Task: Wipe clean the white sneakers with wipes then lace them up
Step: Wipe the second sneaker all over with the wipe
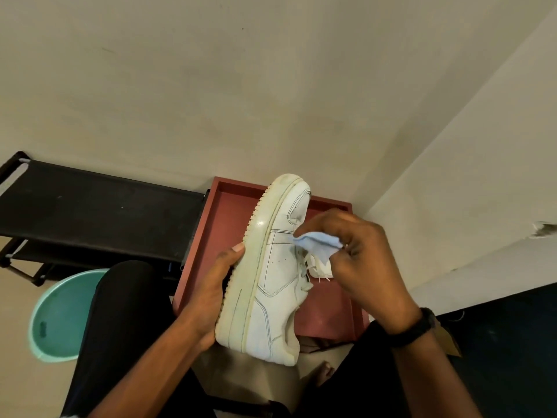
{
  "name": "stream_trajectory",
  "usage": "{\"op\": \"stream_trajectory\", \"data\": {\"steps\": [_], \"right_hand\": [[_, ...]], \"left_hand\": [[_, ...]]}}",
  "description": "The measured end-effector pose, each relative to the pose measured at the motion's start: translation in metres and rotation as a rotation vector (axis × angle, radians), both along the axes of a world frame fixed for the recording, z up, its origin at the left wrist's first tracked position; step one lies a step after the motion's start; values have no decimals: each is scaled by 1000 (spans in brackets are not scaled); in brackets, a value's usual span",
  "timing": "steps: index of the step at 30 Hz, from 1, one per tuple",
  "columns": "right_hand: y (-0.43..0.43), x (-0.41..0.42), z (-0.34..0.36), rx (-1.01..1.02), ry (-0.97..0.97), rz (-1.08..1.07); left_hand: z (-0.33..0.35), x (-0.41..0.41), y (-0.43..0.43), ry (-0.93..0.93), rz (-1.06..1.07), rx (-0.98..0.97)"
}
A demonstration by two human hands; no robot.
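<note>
A white sneaker (271, 276) is held up on its side, toe pointing away from me, its yellowed sole facing left. My left hand (211, 294) grips it from the sole side, thumb on the sole's edge. My right hand (361, 254) pinches a crumpled pale blue wipe (319, 244) against the sneaker's upper near the lace eyelets. Loose white lace ends (316, 268) hang below the wipe. The other sneaker is not in view.
A red-brown tray (217, 224) lies on the floor under the sneaker, against the wall. A black shoe rack (90, 212) stands to the left, a teal basin (60, 315) below it. My black-trousered knees flank the tray. A dark mat (512, 327) lies at right.
</note>
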State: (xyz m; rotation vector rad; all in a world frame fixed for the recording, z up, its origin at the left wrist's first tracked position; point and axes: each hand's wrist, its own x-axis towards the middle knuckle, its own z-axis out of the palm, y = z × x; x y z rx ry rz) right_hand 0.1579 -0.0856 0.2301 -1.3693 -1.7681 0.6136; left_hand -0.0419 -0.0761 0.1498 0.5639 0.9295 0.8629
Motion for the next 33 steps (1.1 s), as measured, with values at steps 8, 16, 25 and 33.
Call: {"op": "stream_trajectory", "data": {"steps": [8, 16, 25, 33], "right_hand": [[7, -10, -21, 15, -167, -27], [-13, 0, -10, -166, -98, 193], [-4, 21, 14, -94, 453, -170], [-3, 2, 3, -267, 764, -233]], "left_hand": [[2, -2, 0, -69, -3, 28], [5, 2, 0, -98, 7, 8], [8, 0, 0, -140, 30, 4], [8, 0, -1, -133, 30, 20]]}}
